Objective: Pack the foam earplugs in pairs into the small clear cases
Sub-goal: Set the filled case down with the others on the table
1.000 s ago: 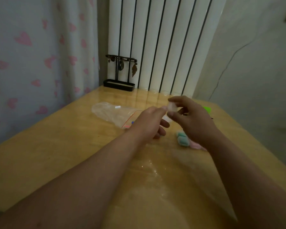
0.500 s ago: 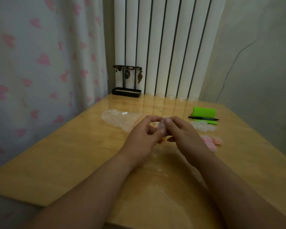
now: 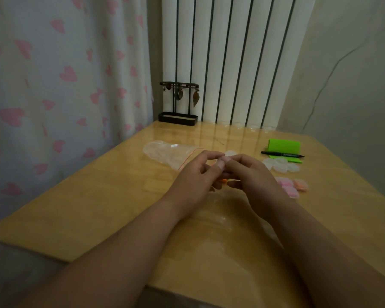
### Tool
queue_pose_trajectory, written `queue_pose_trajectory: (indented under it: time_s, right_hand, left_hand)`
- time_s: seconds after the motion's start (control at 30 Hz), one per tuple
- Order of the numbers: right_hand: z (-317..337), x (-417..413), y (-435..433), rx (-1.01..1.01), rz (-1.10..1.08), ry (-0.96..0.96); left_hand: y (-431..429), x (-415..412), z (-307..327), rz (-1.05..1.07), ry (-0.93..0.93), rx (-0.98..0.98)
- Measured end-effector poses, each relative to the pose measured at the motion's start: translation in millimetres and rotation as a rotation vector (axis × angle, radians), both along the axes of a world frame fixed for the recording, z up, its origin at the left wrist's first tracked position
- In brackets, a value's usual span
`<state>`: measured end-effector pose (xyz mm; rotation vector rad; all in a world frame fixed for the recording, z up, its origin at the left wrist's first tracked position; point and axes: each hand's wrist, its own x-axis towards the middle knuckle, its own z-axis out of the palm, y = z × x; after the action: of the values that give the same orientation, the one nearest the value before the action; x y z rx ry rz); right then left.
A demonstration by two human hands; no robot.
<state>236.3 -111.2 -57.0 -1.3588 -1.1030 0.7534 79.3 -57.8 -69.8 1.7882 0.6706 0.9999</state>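
I note left hand [image 3: 193,181] and right hand [image 3: 251,183] together above the counter [image 3: 98,207], both pinching one clear case [image 3: 223,162], seemingly to work its lid; filled cases [image 3: 290,187] lie at 3 o'clock of them

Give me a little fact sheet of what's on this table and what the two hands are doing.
left hand: pinches the small clear case at its fingertips
right hand: pinches the same case from the other side
orange earplug: peeks out below the fingers; held or lying, unclear
empty cases: heaped right of the hands
filled cases: pink and orange, nearer than the empty ones
zip bag: lies on the table, left of the hands
pen: rests across the green pad
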Motion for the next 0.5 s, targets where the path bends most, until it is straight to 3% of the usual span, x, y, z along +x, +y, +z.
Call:
queue_pose_trajectory:
  time_s: [0.5]
  right_hand:
    - [-3.6,-8.6,8.1,0.021,-0.087,-0.007]
  left_hand:
    - [4.3,3.4,-5.1,0.039,0.032,-0.015]
